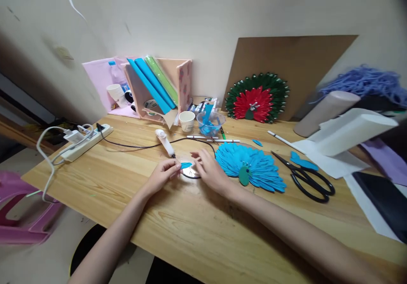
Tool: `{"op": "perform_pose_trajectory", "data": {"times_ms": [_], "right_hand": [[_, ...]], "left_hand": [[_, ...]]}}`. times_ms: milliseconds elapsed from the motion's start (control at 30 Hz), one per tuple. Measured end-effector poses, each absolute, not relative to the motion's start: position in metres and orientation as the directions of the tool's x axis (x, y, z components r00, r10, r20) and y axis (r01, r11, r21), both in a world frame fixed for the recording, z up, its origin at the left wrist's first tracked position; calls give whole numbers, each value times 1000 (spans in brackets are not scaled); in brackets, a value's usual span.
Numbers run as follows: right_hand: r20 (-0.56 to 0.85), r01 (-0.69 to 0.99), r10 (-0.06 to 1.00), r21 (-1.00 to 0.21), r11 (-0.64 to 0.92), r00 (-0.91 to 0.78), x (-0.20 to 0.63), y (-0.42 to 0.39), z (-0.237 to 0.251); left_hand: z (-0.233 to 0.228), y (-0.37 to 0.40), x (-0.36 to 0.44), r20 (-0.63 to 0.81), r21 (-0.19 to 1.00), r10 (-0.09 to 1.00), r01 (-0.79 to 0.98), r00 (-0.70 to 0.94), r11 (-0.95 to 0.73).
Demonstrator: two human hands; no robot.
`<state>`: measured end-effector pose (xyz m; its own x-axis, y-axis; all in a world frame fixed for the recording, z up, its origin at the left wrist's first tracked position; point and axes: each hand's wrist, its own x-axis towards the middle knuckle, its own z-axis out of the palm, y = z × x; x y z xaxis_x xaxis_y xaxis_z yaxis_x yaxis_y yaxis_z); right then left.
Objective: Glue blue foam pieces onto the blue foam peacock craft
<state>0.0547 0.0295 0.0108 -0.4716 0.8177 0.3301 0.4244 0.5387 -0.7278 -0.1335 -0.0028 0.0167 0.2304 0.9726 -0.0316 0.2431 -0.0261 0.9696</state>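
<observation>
My left hand [163, 174] pinches a small blue paper petal [186, 165] between thumb and fingertips, low over the table. Just to the right of the petal's tip, my right hand [210, 171] has its fingers bent and apart, with nothing seen in them. Behind my left hand a white glue gun [164, 142] stands with its nozzle down near a shiny round pad [190, 172]. Beside my right hand lies a fan of blue paper feathers [232, 154] with a green bird-shaped piece [244, 176] on it, a peacock figure.
Black-handled scissors [307, 178] and blue scraps [303, 161] lie to the right, near a black phone-like slab [381, 199]. A paper cup [187, 121] and a clear bowl [210, 125] stand behind. A black cord [136, 146] runs from the power strip [87, 142]. A red-green peacock [257, 97] leans against cardboard [302, 59].
</observation>
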Motion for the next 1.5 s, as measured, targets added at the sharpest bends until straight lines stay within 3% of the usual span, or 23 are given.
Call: {"op": "perform_pose_trajectory", "data": {"times_ms": [133,267,433,633,1067,1500], "right_hand": [[406,479,837,-689,544,-366,133,4,4],[474,569,835,-619,541,-278,183,-5,-2],[557,584,789,-561,587,-259,200,-4,-7],[528,567,810,-597,568,-256,197,-1,-9],[494,484,827,-672,560,-270,201,-2,-9],[506,481,818,-664,572,-274,201,-2,-6]], "left_hand": [[25,11,-90,-48,921,914,371,402,-115],[25,25,-43,-35,910,851,368,524,-190],[13,34,-9,100,849,845,397,526,-348],[9,33,-8,208,773,818,422,537,-474],[7,36,-9,110,764,760,435,640,-477],[7,36,-9,104,754,735,429,670,-497]]}}
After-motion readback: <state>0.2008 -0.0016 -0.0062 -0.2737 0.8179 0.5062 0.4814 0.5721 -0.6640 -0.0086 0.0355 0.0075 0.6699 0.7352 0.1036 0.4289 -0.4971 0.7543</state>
